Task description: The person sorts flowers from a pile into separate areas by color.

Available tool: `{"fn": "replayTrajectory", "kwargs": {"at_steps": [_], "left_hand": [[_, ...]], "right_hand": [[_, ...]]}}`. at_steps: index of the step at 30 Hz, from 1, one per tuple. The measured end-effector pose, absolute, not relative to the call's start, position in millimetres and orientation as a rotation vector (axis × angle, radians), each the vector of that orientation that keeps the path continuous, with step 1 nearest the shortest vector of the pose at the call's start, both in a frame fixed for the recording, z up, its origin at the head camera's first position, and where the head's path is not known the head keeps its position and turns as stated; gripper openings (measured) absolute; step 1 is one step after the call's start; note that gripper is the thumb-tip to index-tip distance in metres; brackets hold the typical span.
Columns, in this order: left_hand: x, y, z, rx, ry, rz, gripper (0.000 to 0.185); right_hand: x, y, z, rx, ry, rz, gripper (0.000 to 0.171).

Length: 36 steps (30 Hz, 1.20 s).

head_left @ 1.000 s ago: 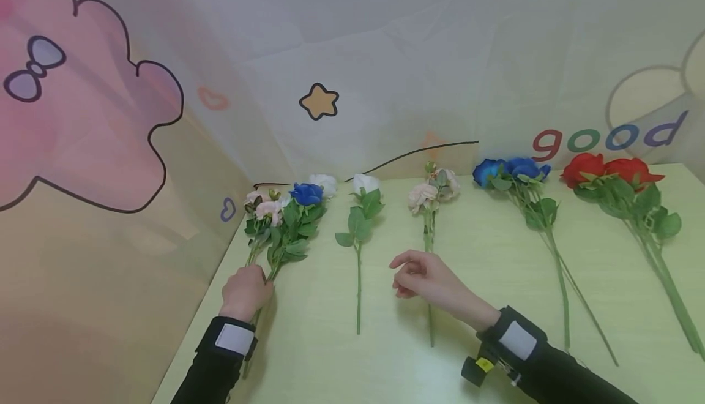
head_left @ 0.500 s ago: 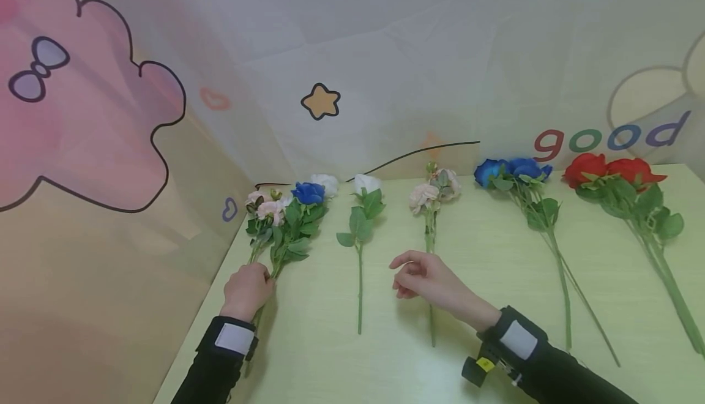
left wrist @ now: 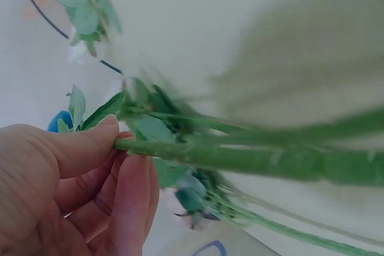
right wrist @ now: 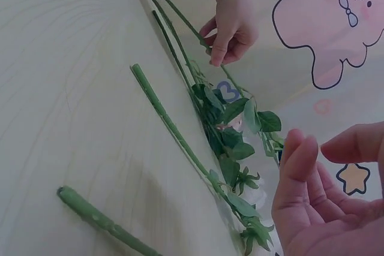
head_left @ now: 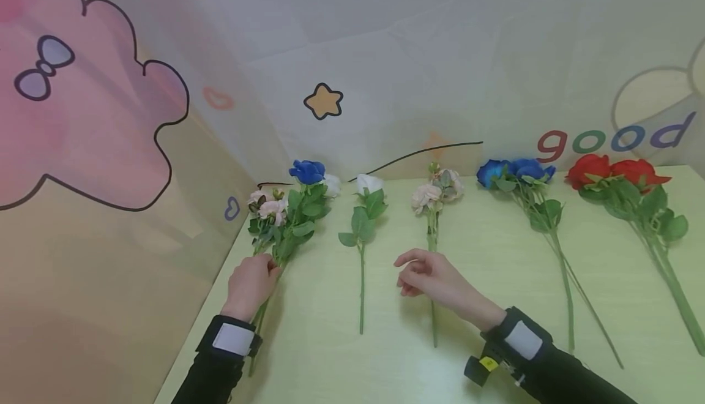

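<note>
At the table's left side, my left hand pinches the green stem of a blue rose between thumb and fingers. In the right wrist view that stem slants up off the table, apart from the stems lying beneath. Pale pink flowers and a white rose lie beside and behind it. My right hand hovers over the stem of another pale pink flower bunch, its fingers loosely bent and holding nothing.
Between the hands lies a single white rose on the pale table. Farther right are two blue roses and red roses. A printed cloth wall rises behind the table and along its left side.
My left hand has raised the blue rose, whose bloom now sits higher and covers less of the white rose behind. The right hand keeps its pose. The view has shifted slightly.
</note>
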State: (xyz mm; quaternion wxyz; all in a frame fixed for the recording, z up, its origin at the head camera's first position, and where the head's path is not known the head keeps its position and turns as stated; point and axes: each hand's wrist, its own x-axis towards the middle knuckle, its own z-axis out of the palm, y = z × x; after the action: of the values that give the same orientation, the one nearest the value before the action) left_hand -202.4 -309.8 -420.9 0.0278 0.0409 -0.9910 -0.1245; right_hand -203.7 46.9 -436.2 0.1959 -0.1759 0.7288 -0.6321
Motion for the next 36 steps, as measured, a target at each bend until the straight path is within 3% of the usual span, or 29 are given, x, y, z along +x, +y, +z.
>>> {"fn": "replayTrajectory", "kwargs": {"at_steps": [24, 36], "left_hand": [[-231, -204, -404, -0.26, -2.865, -1.279, 0.016], [-241, -144, -410, -0.259, -2.683, -1.816, 0.022]], "right_hand": [[-207, 78, -437, -0.415, 2.025, -1.872, 0.036], [-212, 99, -431, -0.406, 2.083, -1.846, 0.038]]}}
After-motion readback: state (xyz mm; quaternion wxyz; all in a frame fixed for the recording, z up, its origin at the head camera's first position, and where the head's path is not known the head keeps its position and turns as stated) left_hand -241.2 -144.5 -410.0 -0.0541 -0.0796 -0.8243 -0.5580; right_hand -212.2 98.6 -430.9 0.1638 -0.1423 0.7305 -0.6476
